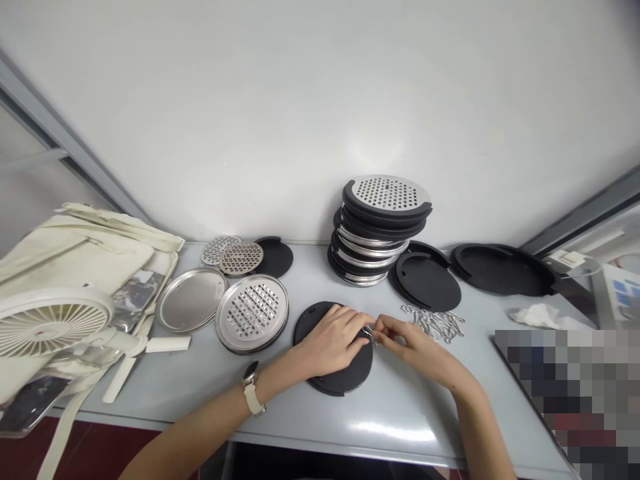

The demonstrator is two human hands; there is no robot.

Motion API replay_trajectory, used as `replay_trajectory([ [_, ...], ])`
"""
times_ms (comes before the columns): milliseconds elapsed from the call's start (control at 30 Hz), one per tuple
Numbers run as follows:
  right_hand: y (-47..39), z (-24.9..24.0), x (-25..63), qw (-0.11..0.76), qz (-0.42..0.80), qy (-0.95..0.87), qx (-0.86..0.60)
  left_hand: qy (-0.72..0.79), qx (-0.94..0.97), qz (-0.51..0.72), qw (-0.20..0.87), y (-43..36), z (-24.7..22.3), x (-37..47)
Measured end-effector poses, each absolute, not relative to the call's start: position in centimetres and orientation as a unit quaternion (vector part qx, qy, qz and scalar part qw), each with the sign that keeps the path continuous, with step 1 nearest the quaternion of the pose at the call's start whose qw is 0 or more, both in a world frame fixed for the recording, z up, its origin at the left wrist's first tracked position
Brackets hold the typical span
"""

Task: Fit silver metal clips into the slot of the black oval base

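Note:
A round black disc (342, 381) with a raised rim lies on the grey table in front of me. My left hand (331, 341) rests over it, thumb and fingers closed at its right side. At that edge is a small bent wire hook (369, 329), pinched between the thumb and fingertips of my right hand (403, 341). Its far end is hidden by my fingers. Just beyond my right hand sits a loose pile of similar wire hooks (436, 325).
A tall stack of black discs and perforated metal plates (383, 230) stands at the wall. Left are a grater plate (253, 312), a plain metal plate (193, 300), a fan (50, 327) and a cream bag (75, 250). Right are black discs (431, 283) and a black tray (505, 270).

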State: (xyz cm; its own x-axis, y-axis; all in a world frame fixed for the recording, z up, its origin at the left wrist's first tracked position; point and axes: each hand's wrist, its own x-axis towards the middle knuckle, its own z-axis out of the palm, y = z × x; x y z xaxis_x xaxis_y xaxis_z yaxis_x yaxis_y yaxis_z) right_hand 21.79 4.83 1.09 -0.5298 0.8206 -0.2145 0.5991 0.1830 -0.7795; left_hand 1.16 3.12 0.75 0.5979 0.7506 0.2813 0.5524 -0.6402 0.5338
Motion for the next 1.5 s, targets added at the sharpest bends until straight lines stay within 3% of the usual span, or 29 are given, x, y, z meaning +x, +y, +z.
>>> replay_trajectory([
  [533,4.7,1.4,22.1,0.116,0.45,-0.762,-0.451,0.388,0.809,0.299,0.325,3.8,0.6,1.0],
  [1500,4.9,1.5,21.8,0.101,0.456,-0.761,-0.45,0.395,0.754,0.324,0.413,4.2,0.3,0.9],
])
